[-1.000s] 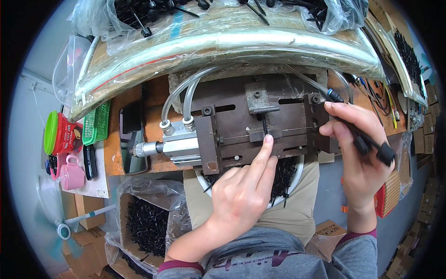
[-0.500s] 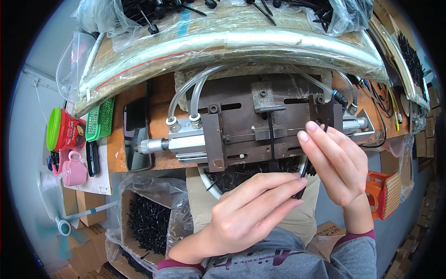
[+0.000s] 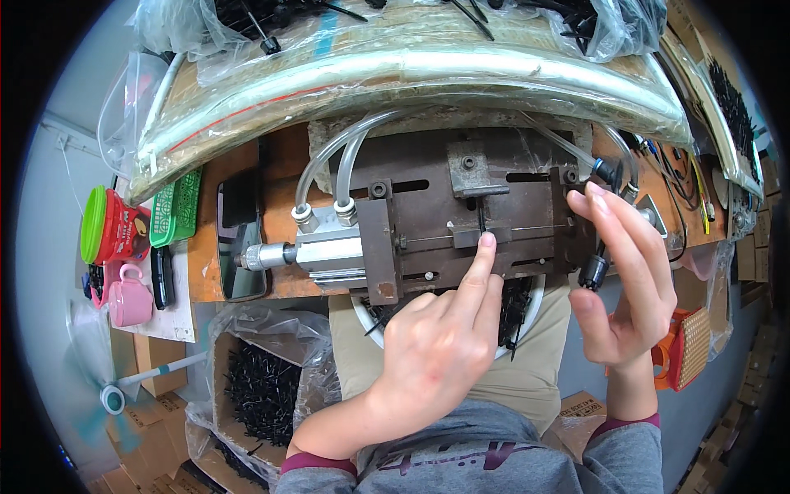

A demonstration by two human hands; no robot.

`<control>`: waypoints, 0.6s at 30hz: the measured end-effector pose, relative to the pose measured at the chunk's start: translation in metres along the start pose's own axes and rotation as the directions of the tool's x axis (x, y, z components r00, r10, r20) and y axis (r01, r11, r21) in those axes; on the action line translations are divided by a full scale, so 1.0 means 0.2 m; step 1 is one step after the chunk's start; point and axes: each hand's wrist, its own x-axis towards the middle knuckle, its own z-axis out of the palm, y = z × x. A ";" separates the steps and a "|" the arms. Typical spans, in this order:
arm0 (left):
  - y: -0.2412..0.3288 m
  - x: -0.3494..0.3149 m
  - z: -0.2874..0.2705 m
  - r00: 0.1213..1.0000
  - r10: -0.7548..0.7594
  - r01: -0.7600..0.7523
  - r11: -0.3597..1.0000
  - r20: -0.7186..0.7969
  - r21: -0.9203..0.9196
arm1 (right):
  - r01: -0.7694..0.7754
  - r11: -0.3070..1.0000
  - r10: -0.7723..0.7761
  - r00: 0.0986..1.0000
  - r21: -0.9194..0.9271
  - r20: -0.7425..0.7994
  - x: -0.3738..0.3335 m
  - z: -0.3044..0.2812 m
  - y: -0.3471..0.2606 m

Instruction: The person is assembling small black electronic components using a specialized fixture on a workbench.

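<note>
My left hand [image 3: 440,342] reaches to the middle of the brown metal fixture [image 3: 527,218], its index finger stretched out and its other fingers curled under. That fingertip touches a slim black rod [image 3: 482,219] seated in the fixture's centre block; the finger covers the rod's near part. At the fixture's right end my right hand [image 3: 629,284] holds a black rod with a ribbed knob [image 3: 594,272], knob end down, between thumb and fingers. The fingers hide part of its shaft. Below the fixture, a white-rimmed basin [image 3: 531,317] on my lap contains black pieces.
Clear air hoses [image 3: 325,165] run to silver cylinders [image 3: 333,259] on the fixture. Above is a plastic-wrapped shelf [image 3: 411,74] bearing black parts. A lined box [image 3: 263,387] of black pieces stands lower left. A phone [image 3: 241,239], green basket [image 3: 175,210] and pink cup [image 3: 130,300] are left.
My left hand has left the black piece it pinched beside my right hand and moved forward onto the fixture's rod. My right hand has shifted right, with a knobbed black rod now showing.
</note>
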 end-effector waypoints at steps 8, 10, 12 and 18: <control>-0.03 0.03 -0.07 0.999 0.044 -0.041 0.996 0.027 -0.074 | -0.136 0.961 0.140 0.990 0.242 0.000 -0.05 0.01 -0.06; -0.07 0.08 -0.18 0.999 0.034 -0.035 0.979 -0.009 -0.201 | -0.199 0.967 0.192 0.980 0.157 0.057 -0.08 0.01 -0.10; -0.11 0.22 -0.32 0.987 -0.011 -0.016 0.986 -0.157 -0.168 | -0.137 0.986 0.126 0.985 0.099 0.114 -0.11 0.03 -0.10; -0.27 0.73 -0.49 0.936 0.098 -0.083 0.995 -0.337 0.060 | -0.020 0.998 0.005 0.973 0.060 0.231 -0.13 0.16 -0.15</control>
